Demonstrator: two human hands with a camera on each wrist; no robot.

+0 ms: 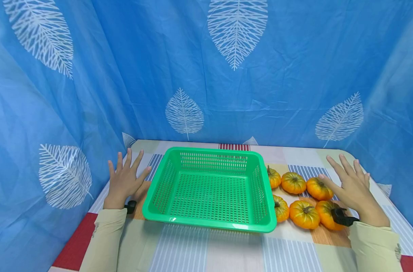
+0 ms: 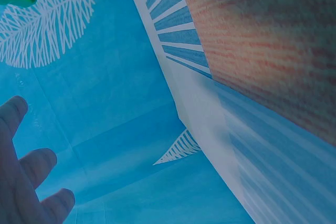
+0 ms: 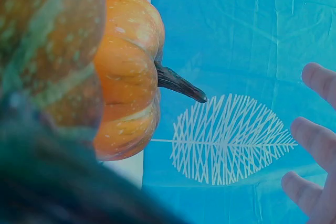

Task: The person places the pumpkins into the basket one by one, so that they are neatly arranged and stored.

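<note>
A green plastic basket [image 1: 208, 226] with slotted walls stands in the middle of the table, and nothing lies in it. To its right sit several small orange pumpkins [image 1: 304, 214] in two rows, the leftmost partly hidden by the basket's rim. My left hand [image 1: 122, 183], fingers spread, is held left of the basket, apart from it. On the other side my right hand [image 1: 357, 190] is spread too, just right of the pumpkins, holding nothing. The right wrist view shows a pumpkin [image 3: 128, 77] with a dark stem close by, and the fingertips [image 3: 315, 145] apart from it.
A patterned cloth [image 1: 179, 249] covers the table. Blue curtains [image 1: 281, 94] with white leaf prints hang behind the table and along both sides. Each wrist wears a black strap [image 1: 130, 206].
</note>
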